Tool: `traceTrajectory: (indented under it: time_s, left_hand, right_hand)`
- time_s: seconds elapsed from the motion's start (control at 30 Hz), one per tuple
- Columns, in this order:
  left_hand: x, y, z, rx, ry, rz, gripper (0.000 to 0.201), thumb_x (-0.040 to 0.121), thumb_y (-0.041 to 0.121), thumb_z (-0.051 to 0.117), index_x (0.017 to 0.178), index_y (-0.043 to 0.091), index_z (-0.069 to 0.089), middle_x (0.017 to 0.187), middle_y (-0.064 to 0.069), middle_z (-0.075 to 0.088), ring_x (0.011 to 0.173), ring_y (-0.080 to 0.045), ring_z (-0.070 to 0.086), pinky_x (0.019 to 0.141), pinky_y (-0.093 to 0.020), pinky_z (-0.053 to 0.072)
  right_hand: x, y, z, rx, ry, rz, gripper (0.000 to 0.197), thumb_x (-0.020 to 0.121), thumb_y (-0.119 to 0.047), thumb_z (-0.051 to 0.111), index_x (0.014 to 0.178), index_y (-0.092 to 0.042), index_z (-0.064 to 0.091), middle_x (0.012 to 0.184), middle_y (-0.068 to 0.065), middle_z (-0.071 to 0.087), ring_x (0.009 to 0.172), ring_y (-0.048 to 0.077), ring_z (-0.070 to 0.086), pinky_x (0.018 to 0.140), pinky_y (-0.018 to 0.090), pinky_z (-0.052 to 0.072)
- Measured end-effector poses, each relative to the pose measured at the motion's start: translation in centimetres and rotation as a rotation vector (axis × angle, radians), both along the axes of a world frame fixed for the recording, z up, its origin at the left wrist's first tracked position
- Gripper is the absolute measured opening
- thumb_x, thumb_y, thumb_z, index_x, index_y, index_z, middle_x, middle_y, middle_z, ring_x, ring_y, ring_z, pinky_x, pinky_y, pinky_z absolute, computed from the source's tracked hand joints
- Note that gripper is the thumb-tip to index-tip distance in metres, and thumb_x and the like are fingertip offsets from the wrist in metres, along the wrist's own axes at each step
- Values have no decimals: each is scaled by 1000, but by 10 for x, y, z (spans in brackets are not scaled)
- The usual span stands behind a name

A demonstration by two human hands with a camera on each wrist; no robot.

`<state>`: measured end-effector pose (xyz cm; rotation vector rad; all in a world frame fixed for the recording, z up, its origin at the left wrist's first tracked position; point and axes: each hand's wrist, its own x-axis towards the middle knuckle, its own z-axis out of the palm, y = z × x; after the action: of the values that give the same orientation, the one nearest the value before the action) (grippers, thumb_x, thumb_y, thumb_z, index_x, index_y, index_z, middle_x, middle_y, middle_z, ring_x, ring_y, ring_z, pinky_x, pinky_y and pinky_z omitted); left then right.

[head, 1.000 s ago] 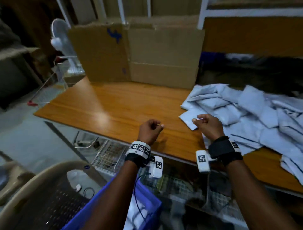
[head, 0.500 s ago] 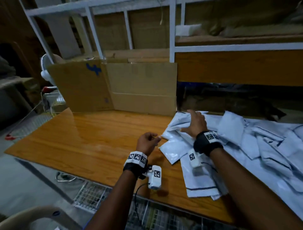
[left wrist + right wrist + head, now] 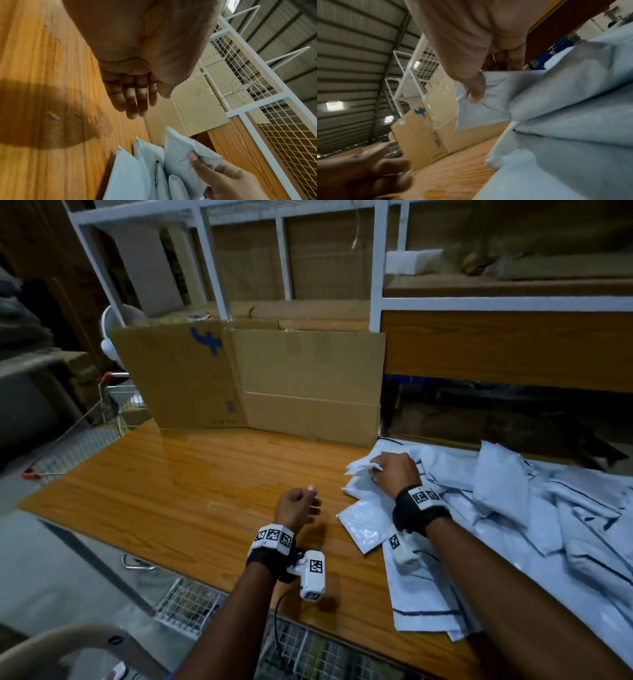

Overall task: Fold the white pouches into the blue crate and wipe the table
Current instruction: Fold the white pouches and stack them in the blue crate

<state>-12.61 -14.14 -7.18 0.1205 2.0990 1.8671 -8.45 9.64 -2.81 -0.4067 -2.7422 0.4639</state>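
Wooden table | right hand pinches white pouch | left hand beside, relaxed, empty

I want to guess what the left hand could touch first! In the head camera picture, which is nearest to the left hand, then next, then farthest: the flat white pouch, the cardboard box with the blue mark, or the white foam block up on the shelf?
1. flat white pouch, just right of the left hand
2. cardboard box, at the table's back
3. white foam block, high on the shelf

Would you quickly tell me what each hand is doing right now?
Left hand: open, holding nothing, above the wooden table.
Right hand: grips a white plastic pouch at the pile's edge.
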Motion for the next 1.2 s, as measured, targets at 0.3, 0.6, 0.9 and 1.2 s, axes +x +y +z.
traceTrajectory:
  time_s: [0.3, 0.6, 0.9, 1.2]
  left_hand:
    - [2, -66, -16, 267, -497, -31, 91, 86, 80, 38, 110, -4, 61, 99, -25, 66, 80, -33, 62, 65, -40, 52]
    - [35, -142, -42, -214, -231, -82, 16, 85, 16, 77, 76, 5, 69, 56, 0, 66, 55, -15, 62, 54, -22, 50]
    - [31, -136, -43, -245, -121, -5, 39, 65, 44, 86, 59, 11, 66, 54, -12, 60, 52, -25, 55, 52, -31, 45]
    - [40, -103, -18, -560, -44, -79, 64, 77, 52, 79, 45, 18, 35, 29, 7, 32, 27, -11, 33, 39, -17, 23]
  right_hand:
    - [73, -112, -33, -413, 154, 448, 39, 79, 4, 65, 111, -17, 76, 134, 4, 60, 126, 15, 55, 112, 32, 39]
    - [115, -159, -70, -304, -353, 607, 67, 81, 16, 46, 135, -22, 60, 158, -8, 29, 148, 8, 19, 122, 32, 18]
    - [117, -138, -55, -495, -50, -126, 11, 82, -26, 60, 90, -29, 67, 97, -3, 70, 89, 16, 63, 78, 26, 48]
    - [84, -151, -71, -768, -269, -122, 51, 80, -34, 78, 45, -19, 43, 37, -4, 46, 49, 24, 54, 57, 32, 45]
